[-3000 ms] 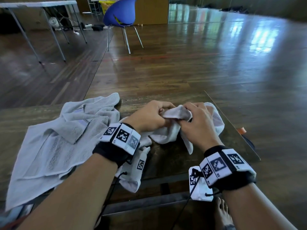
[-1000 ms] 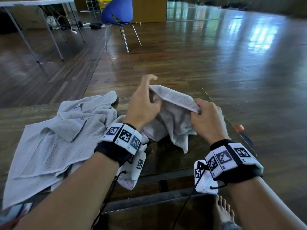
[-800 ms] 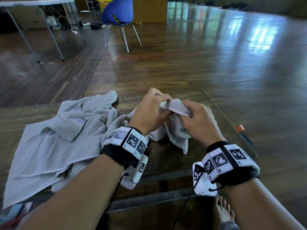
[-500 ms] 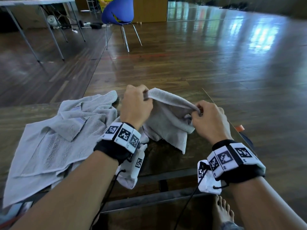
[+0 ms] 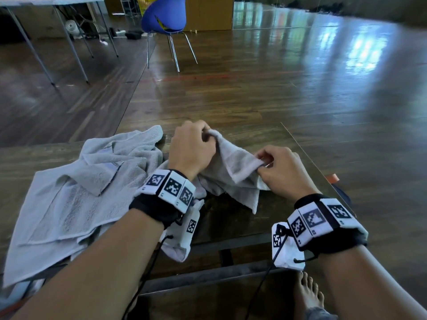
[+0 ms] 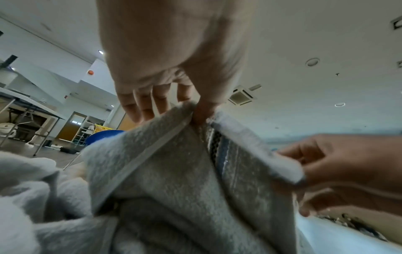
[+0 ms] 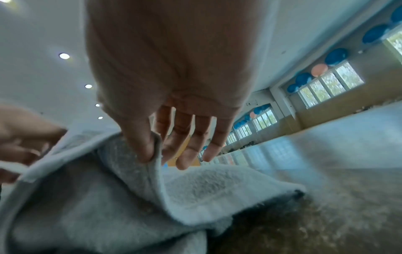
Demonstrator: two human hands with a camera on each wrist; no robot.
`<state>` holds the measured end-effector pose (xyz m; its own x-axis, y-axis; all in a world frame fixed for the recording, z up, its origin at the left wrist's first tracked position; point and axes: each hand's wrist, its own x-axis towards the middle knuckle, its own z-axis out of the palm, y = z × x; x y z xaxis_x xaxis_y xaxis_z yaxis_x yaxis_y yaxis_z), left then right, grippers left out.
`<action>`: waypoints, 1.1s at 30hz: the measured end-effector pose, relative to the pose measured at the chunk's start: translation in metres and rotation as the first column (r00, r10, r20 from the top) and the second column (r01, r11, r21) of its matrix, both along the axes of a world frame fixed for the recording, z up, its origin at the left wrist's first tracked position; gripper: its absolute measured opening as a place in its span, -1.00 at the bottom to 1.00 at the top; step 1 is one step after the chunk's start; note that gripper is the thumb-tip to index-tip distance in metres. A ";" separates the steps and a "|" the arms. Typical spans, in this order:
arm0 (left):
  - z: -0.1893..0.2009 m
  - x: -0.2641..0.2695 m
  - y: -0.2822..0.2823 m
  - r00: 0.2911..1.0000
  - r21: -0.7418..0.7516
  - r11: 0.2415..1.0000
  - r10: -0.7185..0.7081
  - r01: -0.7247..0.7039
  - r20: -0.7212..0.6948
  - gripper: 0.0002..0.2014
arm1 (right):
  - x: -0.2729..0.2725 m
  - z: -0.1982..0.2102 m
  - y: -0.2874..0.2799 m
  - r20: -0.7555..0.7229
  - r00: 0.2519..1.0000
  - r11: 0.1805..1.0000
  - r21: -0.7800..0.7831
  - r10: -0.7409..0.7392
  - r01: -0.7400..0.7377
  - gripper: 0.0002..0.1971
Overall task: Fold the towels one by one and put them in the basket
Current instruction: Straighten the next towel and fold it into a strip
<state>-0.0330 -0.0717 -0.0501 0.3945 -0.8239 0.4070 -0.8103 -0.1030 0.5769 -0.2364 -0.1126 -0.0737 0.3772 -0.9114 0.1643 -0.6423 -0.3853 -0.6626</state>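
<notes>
A small grey hand towel (image 5: 233, 174) hangs bunched above the dark tabletop (image 5: 233, 224), its lower folds resting on the surface. The left hand (image 5: 191, 148) pinches one point of its upper hem between thumb and fingers; the right hand (image 5: 280, 170) pinches another point, so the hem sags between them. A larger grey towel (image 5: 76, 197) lies rumpled on the tabletop just to the left, touching the small one. No basket can be made out near the hands. The likely trouble: neither grip looks to be on a true corner, so any fold made now may come out skewed, and a loose pinch could drop the hem.
</notes>
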 end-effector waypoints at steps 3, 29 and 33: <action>-0.003 -0.006 0.007 0.978 0.189 0.964 -0.201 0.186 0.062 -0.50 | 0.003 0.003 -0.002 0.109 0.994 0.998 -0.058 -0.008 0.014 -0.85; -0.006 -0.013 0.003 0.886 0.150 0.931 -0.363 0.332 0.288 -0.88 | 0.005 0.010 0.003 0.150 0.982 0.988 -0.128 0.110 -0.091 -0.84; -0.001 0.001 0.004 0.966 0.042 0.980 -0.200 0.196 0.166 -0.87 | -0.003 0.006 -0.004 0.083 0.996 0.993 -0.117 -0.019 0.028 -0.74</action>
<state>-0.0321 -0.0674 -0.0510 0.1500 -0.8892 0.4322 -0.9013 0.0567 0.4296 -0.2390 -0.1161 -0.0676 0.3369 -0.8923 0.3005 -0.5976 -0.4493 -0.6641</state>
